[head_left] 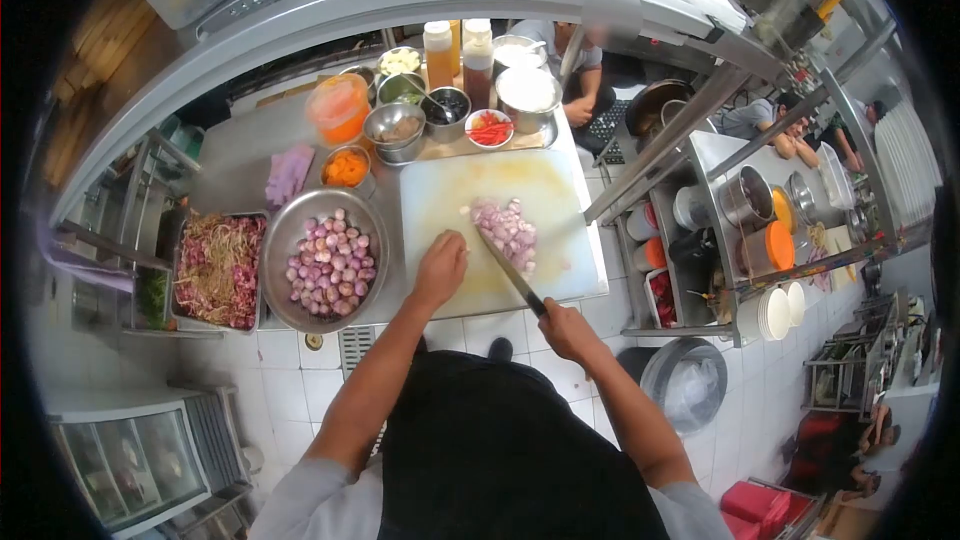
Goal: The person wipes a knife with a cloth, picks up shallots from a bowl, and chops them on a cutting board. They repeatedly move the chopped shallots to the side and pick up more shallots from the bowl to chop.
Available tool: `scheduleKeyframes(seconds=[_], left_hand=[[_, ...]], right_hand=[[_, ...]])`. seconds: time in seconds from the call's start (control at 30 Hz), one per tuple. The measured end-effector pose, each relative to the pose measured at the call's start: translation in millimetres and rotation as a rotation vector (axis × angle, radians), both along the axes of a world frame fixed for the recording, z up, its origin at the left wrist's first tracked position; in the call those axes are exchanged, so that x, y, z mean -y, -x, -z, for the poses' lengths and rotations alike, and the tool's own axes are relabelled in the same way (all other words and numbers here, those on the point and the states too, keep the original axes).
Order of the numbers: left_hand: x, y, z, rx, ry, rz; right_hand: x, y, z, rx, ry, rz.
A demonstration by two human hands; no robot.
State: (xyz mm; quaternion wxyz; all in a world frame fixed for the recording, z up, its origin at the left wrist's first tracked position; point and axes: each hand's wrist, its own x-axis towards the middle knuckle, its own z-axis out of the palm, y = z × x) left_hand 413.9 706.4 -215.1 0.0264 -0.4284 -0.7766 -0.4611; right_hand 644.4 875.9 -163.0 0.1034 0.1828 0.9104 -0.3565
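Hands of a person standing at a steel kitchen counter, seen from above by a camera on the person's head. The right hand [566,326] is closed tight around the handle of a knife [512,274], at the near right corner of a white cutting board [450,195]; the blade slants away to the far left, and its tip rests on the board at the near edge of a pile of chopped shallots [508,228]. That pile lies a little right of the board's middle. The left hand [440,266] rests on the near left part of the board, just left of the blade, fingers curled down towards the surface; whether it grips anything beneath them cannot be told. Left of the board sits a large metal bowl [290,230] holding whole peeled shallots [332,262], and left of that a tray [220,272] heaped with purple and straw-coloured peelings. Along the far edge of the board stand small bowls, among them a bowl of red chillies [490,128] and a bowl of orange pieces [347,168], with an orange tub [340,108] and two squeeze bottles [438,52] behind. A pink cloth [288,176] lies on the counter beyond the metal bowl
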Motion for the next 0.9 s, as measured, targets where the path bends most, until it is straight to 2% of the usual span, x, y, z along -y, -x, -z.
scheduleKeyframes(seconds=[0.1, 0.17, 0.27, 0.57, 0.63, 0.73, 0.83, 0.9], left_hand=[[0.1, -4.5, -4.1, -0.006, 0.054, -0.008], [0.3, -9.5, -4.4, 0.125, 0.035, -0.029], [0.6, -12.4, -0.3, 0.189, 0.031, -0.004], [2.2, -7.3, -0.5, 0.131, -0.011, 0.041], [3.2, -6.1, -2.8, 0.117, -0.008, 0.049], [2.2, -5.8, -3.2, 0.113, 0.005, 0.057], [3.6, -4.7, -2.1, 0.11, 0.029, 0.062], [3.2, -5.1, -2.1, 0.097, 0.041, 0.07]], right_hand=[[13.6, -6.3, -4.1, 0.012, -0.049, 0.051], [28.5, -3.0, 1.7, 0.015, -0.077, 0.066], [42.6, -0.4, 14.6, 0.04, -0.075, 0.096], [45.8, 5.6, 18.6, 0.062, -0.123, 0.071], [48.3, 2.1, -5.7, 0.066, -0.139, 0.074], [44.2, -9.2, -14.3, 0.044, -0.129, 0.039], [45.3, -6.4, 2.4, 0.123, -0.131, 0.064], [45.2, 2.9, 14.2, 0.085, -0.13, 0.059]])
